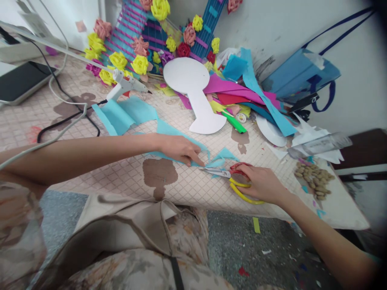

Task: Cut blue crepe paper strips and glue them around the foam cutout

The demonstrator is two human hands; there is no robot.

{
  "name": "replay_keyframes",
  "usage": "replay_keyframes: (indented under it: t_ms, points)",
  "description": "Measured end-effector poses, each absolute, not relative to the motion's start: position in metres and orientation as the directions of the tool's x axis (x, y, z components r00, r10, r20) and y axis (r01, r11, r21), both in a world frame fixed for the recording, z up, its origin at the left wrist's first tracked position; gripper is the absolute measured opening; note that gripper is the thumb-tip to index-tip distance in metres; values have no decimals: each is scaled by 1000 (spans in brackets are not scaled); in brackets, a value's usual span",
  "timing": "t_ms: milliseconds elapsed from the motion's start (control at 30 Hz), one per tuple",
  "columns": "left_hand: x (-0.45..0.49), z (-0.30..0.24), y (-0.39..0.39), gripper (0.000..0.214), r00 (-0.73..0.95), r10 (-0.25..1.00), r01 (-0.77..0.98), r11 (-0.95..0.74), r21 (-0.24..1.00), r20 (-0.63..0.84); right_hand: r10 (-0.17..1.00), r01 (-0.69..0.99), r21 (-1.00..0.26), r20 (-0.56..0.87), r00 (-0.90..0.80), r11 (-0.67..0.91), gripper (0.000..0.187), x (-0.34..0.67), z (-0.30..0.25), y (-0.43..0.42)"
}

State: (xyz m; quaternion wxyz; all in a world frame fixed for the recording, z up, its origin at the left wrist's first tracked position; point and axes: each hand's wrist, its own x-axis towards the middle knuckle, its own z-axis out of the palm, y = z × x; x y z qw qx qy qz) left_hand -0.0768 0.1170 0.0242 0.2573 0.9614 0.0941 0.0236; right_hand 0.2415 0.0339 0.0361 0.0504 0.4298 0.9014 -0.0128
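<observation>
While floral clothing [145, 272] spreads nearest, at seven o'clock in the view, a speckled grey floor [232, 245] shows at five, dotted with coloured scraps. Above it comes the table, under a pale cloth [199, 191] with a diamond pattern and brown patches [160, 173].

At four o'clock the right hand [262, 183] is wrapped round the red and yellow handles of a pair of scissors [222, 172], which points just past nine, its long axis almost level; the blades look close together, though I cannot tell whether they meet fully. Their tips lie at the index fingertip of the left hand [181, 150], near the middle of the view, that finger stretched toward four over a blue paper strip [166, 128]. Whether the left thumb pinches the strip I cannot tell. The strip's long axis runs from ten to four, with a fold at its ten o'clock end.

Farther out, peanuts [316, 179] lie in a loose heap between three and four. A clear bottle [320, 145] rests on its side at three, its contents too blurred to tell. At ten lies a white glue gun [128, 84]; at twelve, a white cutout [187, 78], its narrow part toward five.

Farthest, a blue bag [299, 72] with dark handles stands by the white wall [272, 24] at two, its inside hidden, and paper flowers [140, 64] cluster toward eleven.
</observation>
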Motion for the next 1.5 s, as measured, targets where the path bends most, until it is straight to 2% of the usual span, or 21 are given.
replay_keyframes:
  t_ms: [433,600,767,1067,1233,1500]
  points:
    - [-75,26,117,38,980,201,167,-824,542,5,761,763,39,-112,-639,646,35,241,34,38]
    - [-75,27,117,40,982,179,184,-852,490,-57,749,748,56,-110,-654,661,34,246,30,40]
    - [-76,25,117,42,986,162,163,-875,457,-41,740,735,95,-136,-659,672,33,248,28,41]
    - [-76,25,118,42,984,174,171,-861,479,-39,771,764,119,-177,-612,634,35,234,41,37]
    - [-76,24,118,40,981,192,154,-833,532,17,763,755,118,-161,-626,645,36,231,40,39]
    - [-75,29,116,41,978,194,207,-832,516,-79,735,733,74,-146,-662,676,37,230,38,44]
